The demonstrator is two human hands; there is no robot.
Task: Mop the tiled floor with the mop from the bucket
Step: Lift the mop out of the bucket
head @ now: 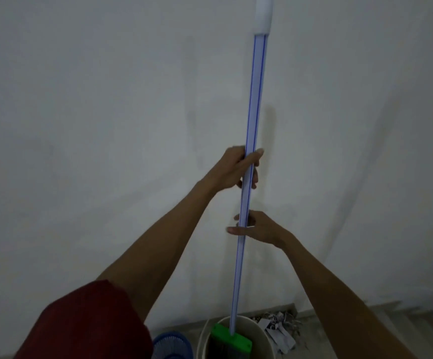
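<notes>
Gripping the long white, blue-striped mop handle (251, 99) mid-frame, the left hand (236, 168) curls its fingers round it. Just below, the right hand (262, 228) spreads straight fingers behind it. The green mop head (232, 336) sits in the white plastic bucket (260, 332), bottom centre.

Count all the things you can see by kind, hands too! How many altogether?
Mop: 1
Bucket: 1
Blue basket: 1
Heap of paper scraps: 1
Hands: 2 (left hand, right hand)
Total: 6
</notes>
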